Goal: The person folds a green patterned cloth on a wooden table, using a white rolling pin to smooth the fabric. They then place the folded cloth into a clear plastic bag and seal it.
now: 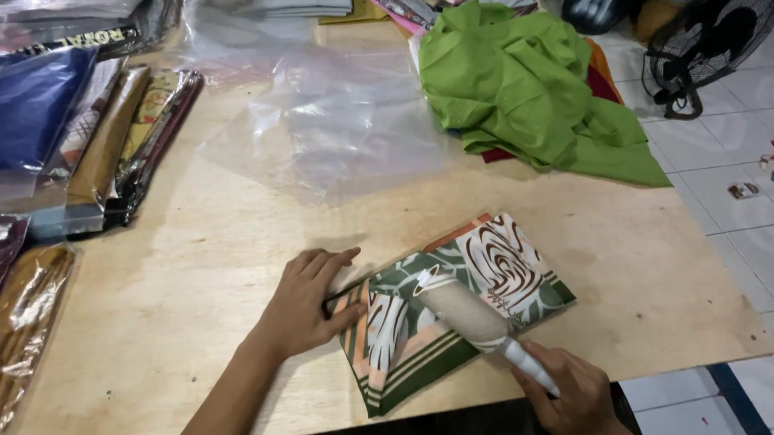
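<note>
Already folded, patterned cloth (pixel 447 306) near table (pixel 190 278) front edge; left hand (pixel 308 304) flat, pinning its left end; right hand (pixel 573 396) gripping lint roller (pixel 470 316) mid-cloth. Rolling seemingly underway, bagging undone.

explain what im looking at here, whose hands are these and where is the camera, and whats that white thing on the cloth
There is one picture, taken by a camera worn on a person's head and looking down, so the two bare hands at the bottom are that person's own. No machine is involved.

The surface is a plywood table. The left hand lies flat on the edge of a folded patterned cloth, green, white, orange and brown, pinning it down. The right hand grips the white handle of a roller, seemingly a lint roller, whose pale drum rests across the cloth.

Further back lie a sheet of clear plastic and a crumpled green garment. Along the left edge are stacks of fabrics wrapped in plastic. On the tiled floor to the right stands a black fan.
</note>
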